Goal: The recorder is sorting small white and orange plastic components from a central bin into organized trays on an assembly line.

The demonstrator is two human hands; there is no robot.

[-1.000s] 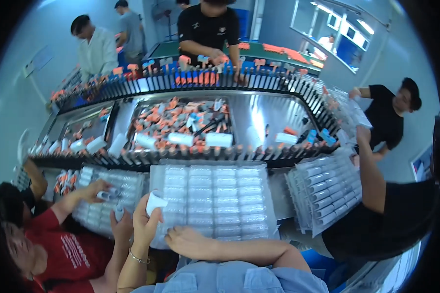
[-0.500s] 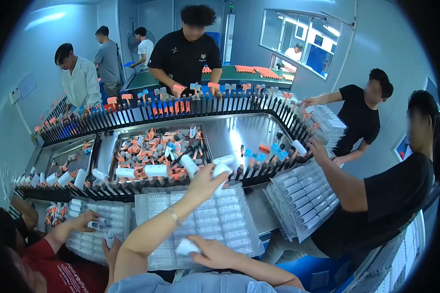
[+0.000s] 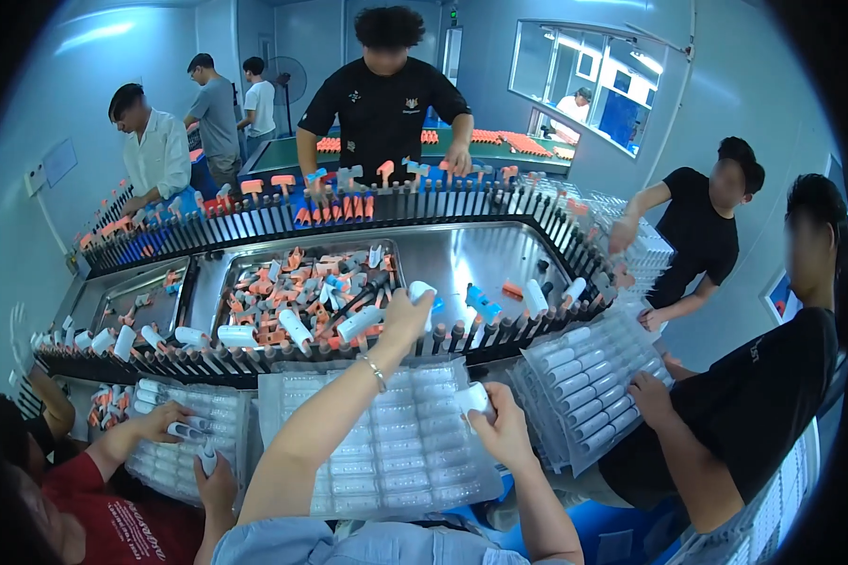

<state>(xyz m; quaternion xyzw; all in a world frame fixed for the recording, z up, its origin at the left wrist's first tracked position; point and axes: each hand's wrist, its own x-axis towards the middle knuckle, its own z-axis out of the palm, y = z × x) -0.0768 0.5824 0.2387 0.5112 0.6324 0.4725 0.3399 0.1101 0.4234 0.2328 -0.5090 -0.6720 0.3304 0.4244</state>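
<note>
My left hand [image 3: 408, 320] reaches over the near row of black upright rods [image 3: 325, 353] and grips a white cylindrical shell [image 3: 420, 292] at its upper end. My right hand [image 3: 505, 426] is closed on another white shell [image 3: 476, 400], above the right edge of a clear plastic blister tray [image 3: 377, 452]. The tray lies in front of me with rows of moulded pockets. More white shells [image 3: 237, 336] hang on rods to the left of my left hand.
Behind the rods, a metal tray [image 3: 391, 254] holds a heap of orange and grey parts [image 3: 283, 292]. On my left a co-worker in a red shirt [image 3: 132, 518] fills a tray [image 3: 221, 410]. A co-worker in black [image 3: 754, 377] handles a filled tray [image 3: 594, 386] on my right.
My right hand has moved up and to the right with its white shell. My left hand stays over the rods, slightly higher. The right-hand co-worker's hand has left the rods for the filled tray.
</note>
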